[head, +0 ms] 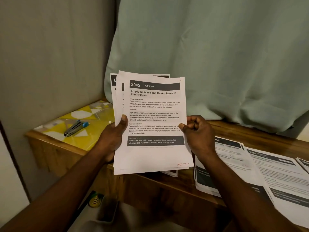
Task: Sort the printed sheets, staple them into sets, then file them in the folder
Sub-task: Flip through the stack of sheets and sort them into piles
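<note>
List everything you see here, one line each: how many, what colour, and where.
Held sheets: a fanned stack, white with dark headers, raised at centre.
Stapler: one, grey with a blue end, on the table at left.
Desk sheets: several overlapping, white with dark bands, on the desk at right.
Table: one, yellow patterned top, left.
Desk: one, brown wood, centre to right.
Cloth: one, pale green, hanging behind.
Left hand: grips the held sheets' left edge.
Right hand: pinches their right edge.
</note>
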